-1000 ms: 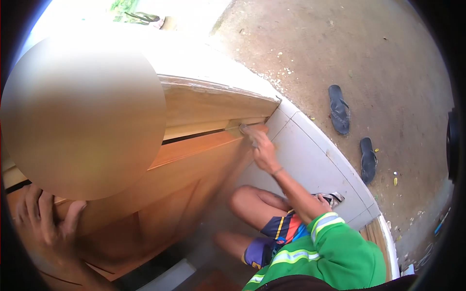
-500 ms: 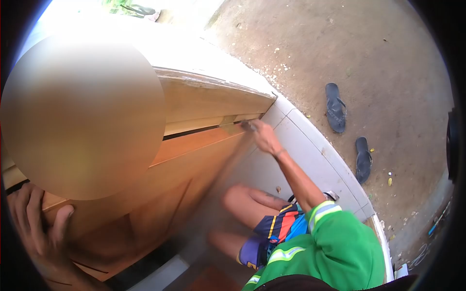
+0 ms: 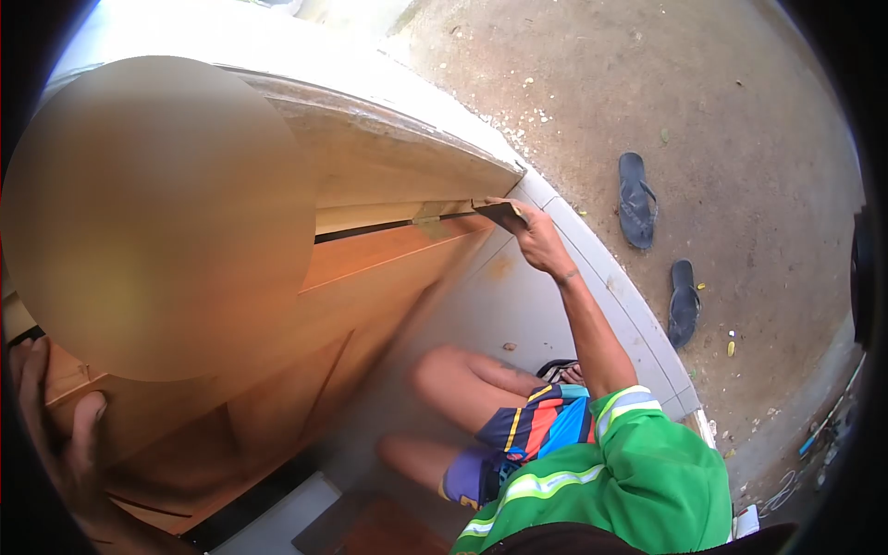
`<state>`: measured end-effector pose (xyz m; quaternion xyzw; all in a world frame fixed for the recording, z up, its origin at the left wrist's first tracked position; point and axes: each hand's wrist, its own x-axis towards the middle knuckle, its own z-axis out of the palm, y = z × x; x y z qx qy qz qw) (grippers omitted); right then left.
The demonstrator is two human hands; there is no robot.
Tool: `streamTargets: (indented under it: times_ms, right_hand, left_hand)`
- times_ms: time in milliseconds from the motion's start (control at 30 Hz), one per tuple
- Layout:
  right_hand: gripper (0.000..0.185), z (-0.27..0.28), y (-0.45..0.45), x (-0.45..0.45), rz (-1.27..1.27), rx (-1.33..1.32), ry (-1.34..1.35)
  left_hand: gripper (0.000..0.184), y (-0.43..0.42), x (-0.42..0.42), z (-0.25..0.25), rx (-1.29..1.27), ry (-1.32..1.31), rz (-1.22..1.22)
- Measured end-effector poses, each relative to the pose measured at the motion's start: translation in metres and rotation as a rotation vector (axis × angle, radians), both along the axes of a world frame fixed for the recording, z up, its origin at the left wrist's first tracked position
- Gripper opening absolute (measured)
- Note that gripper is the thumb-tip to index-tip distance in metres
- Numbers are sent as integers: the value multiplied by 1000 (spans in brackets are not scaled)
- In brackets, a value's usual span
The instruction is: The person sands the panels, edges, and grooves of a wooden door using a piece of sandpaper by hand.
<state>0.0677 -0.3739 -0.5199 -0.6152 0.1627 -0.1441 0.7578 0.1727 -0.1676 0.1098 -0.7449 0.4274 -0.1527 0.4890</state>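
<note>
Person at work at a brown panelled door (image 3: 388,264), which slants across the left and centre of the frame. The right hand (image 3: 544,239), in the upper centre, pinches a dark flat piece (image 3: 498,215) between thumb and fingers; the piece lies at the far end of the door's long edge, though from where I stand I cannot tell whether the two touch. The left hand (image 3: 72,444), at the lower left, straddles the same edge nearer the wearer, thumb apart from the other fingers; how firmly they press the wood cannot be told. A pale wooden board (image 3: 398,171) runs alongside the door, with a dark gap between them and a pale patch (image 3: 427,220) spanning part of it. Below centre appear bent knees, patterned shorts (image 3: 546,421) and a green sleeve (image 3: 629,407) with a reflective band. Tiles (image 3: 518,301) lie right of the door; beyond their curved border, two dark flip-flops (image 3: 636,202) rest on brown ground (image 3: 768,185). The upper left is blurred.
</note>
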Motion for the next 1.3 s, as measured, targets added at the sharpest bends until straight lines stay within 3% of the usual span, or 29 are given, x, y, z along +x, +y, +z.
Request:
streamTargets:
  times_ms: [133,233,333,467,567,667,700,800,900,1000,1033,1100,1133,1167,1267,1300]
  right_hand:
    - [54,-1,60,20,-18,-424,26]
    - [60,38,71,17,-133,-401,24]
    - [61,-46,69,31,-67,-385,185]
    - [61,-52,38,34,283,-444,612]
    - [58,-39,57,31,84,-520,342]
    - [57,-66,52,30,202,-497,570]
    - [48,-119,55,38,114,-622,517]
    - [44,-159,40,72,264,-711,689]
    - [42,-143,33,80,351,-438,752]
    - [49,-4,55,35,87,-447,299]
    - [51,19,64,25,-27,-438,100]
    - [53,20,80,14,-172,-421,76]
    - [54,20,81,16,-257,-418,50]
    - [56,-14,77,18,-252,-445,125]
    - [61,-39,62,30,106,-232,601]
    - [62,-39,82,25,-132,-342,272]
  left_hand:
    - [56,1,1,-1,3,-22,53]
    - [57,4,3,11,83,-28,82]
    - [58,10,4,11,58,-39,91]
    - [60,9,-1,7,47,-52,138]
    - [63,33,10,16,-33,28,213]
    - [66,49,14,23,-6,87,265]
    - [67,51,13,22,-9,67,255]
    - [67,56,19,33,55,30,167]
    - [65,29,3,27,28,10,239]
    - [76,22,-1,31,61,14,287]
    - [76,26,2,28,2,24,298]
    - [75,39,9,26,-115,43,316]
    - [75,34,10,27,-44,51,283]
    - [74,26,8,28,24,50,252]
    - [71,16,-1,15,59,-3,159]
    - [69,20,-4,9,35,-35,132]
